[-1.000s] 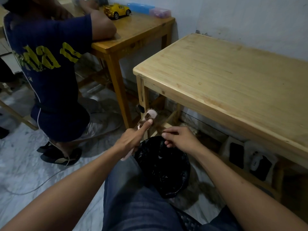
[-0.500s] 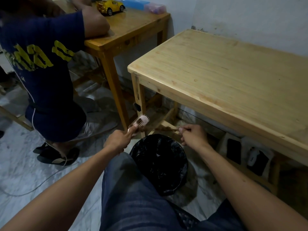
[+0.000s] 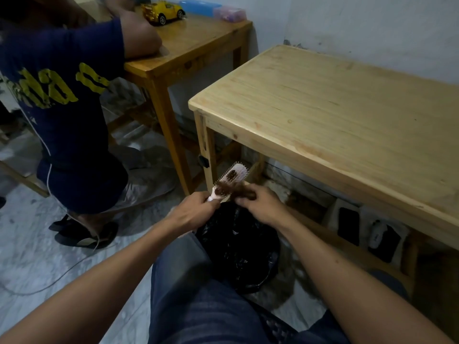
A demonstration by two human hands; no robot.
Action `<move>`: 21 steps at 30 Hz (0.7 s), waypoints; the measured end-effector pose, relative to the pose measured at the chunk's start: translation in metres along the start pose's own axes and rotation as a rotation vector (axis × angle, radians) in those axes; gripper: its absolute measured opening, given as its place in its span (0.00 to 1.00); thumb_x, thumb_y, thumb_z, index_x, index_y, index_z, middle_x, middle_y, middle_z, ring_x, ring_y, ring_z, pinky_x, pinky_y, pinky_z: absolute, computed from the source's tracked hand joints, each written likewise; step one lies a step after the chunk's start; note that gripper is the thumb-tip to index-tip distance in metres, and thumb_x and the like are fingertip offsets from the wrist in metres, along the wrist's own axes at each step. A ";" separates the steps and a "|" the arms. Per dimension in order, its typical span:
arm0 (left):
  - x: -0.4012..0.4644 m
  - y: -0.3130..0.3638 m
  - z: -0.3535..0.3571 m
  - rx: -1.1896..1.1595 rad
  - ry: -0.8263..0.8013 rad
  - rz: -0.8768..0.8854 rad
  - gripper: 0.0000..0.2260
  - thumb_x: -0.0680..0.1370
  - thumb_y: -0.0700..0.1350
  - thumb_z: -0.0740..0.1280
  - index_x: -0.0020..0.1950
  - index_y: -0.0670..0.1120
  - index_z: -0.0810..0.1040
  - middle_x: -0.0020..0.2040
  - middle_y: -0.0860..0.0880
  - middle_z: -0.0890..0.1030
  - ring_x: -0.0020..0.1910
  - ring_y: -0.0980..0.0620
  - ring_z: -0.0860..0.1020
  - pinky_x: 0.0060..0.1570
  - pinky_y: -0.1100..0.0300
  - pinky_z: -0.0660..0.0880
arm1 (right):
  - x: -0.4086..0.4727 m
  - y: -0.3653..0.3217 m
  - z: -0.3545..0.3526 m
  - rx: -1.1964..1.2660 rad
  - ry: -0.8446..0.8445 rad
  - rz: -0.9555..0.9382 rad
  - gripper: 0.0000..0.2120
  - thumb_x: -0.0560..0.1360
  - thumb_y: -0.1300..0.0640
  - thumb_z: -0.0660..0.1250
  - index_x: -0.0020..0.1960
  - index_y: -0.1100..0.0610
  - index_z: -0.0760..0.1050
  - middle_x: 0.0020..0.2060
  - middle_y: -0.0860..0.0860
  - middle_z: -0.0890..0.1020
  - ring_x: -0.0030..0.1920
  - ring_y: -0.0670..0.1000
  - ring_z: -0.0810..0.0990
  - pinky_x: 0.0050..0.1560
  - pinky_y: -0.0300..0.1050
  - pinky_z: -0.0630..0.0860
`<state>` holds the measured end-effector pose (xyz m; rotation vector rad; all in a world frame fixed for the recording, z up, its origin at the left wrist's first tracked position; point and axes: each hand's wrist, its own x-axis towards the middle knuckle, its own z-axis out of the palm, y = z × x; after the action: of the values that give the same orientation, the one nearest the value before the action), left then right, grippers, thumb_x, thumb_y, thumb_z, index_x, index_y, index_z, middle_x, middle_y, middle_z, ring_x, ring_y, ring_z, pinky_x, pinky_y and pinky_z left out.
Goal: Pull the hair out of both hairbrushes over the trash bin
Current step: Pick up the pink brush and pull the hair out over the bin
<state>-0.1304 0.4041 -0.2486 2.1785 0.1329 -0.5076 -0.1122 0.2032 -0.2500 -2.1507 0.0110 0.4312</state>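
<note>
Knees in dark jeans (image 3: 198, 306) nearest the camera, person seated, both forearms reaching forward. Just past the knees: trash bin (image 3: 238, 247), black liner, mouth up, sitting on the floor right under both hands. Left hand (image 3: 192, 214) clenched around the handle of the pink hairbrush (image 3: 232, 178), head tilted up and away, bristles facing the camera. Right hand (image 3: 259, 204) pinching a brown hair clump (image 3: 236, 189) at the lower part of the bristle bed; clump looks half lifted but attached. A smaller dark patch of hair sits higher on the bristles.

Step in hand, as I judge it: stripping the first brush. Only one brush in view, second one not seen. To do it well: keep the handle grip firm, pull the clump along the bristles toward their tips, not sideways, so strands slide off instead of snagging. Keep the brush over the bin mouth; it sits near the bin's far rim now, so loose strands may fall outside. Then go back for the upper patch.

Farther: light wooden table (image 3: 335, 115) on the right, top bare, dark items on its lower shelf. Beyond on the left, another person in a navy shirt (image 3: 62, 95) leaning on a darker table (image 3: 193, 45) carrying a yellow toy car (image 3: 162, 11).
</note>
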 end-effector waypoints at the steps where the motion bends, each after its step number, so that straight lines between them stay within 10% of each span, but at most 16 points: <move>1: -0.002 0.000 -0.001 -0.030 0.012 -0.003 0.17 0.78 0.57 0.63 0.49 0.43 0.79 0.37 0.47 0.76 0.32 0.49 0.72 0.35 0.53 0.69 | 0.000 0.002 0.001 0.007 0.036 -0.021 0.08 0.79 0.55 0.70 0.56 0.54 0.84 0.42 0.46 0.84 0.44 0.46 0.81 0.43 0.37 0.70; 4: -0.006 -0.005 -0.013 -0.113 0.033 -0.067 0.14 0.80 0.52 0.64 0.50 0.40 0.80 0.36 0.46 0.74 0.30 0.51 0.70 0.31 0.55 0.67 | 0.000 0.017 -0.003 -0.110 0.091 -0.016 0.10 0.80 0.56 0.67 0.42 0.49 0.83 0.33 0.44 0.81 0.38 0.47 0.79 0.34 0.36 0.69; 13: -0.001 -0.009 -0.009 0.135 0.096 -0.110 0.18 0.78 0.58 0.63 0.44 0.44 0.79 0.38 0.45 0.79 0.33 0.46 0.75 0.35 0.53 0.71 | -0.004 0.014 -0.012 -0.454 0.048 0.174 0.13 0.70 0.54 0.65 0.47 0.55 0.86 0.47 0.55 0.85 0.45 0.57 0.83 0.43 0.45 0.77; 19: -0.005 -0.001 -0.003 0.134 0.062 -0.021 0.15 0.79 0.57 0.63 0.47 0.46 0.79 0.41 0.47 0.80 0.38 0.47 0.77 0.39 0.52 0.74 | 0.011 0.011 -0.001 -0.090 -0.224 0.149 0.42 0.61 0.40 0.79 0.72 0.42 0.70 0.67 0.46 0.80 0.63 0.50 0.80 0.63 0.47 0.75; 21: -0.005 0.002 -0.001 0.137 0.039 0.013 0.13 0.80 0.56 0.63 0.48 0.47 0.79 0.42 0.48 0.80 0.40 0.48 0.78 0.40 0.52 0.73 | 0.012 0.010 0.007 -0.008 -0.183 0.053 0.27 0.66 0.40 0.77 0.62 0.45 0.78 0.55 0.45 0.86 0.54 0.47 0.84 0.60 0.47 0.78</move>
<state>-0.1344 0.4037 -0.2443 2.3222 0.1079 -0.4795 -0.1044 0.2044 -0.2653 -2.1152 -0.0363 0.6585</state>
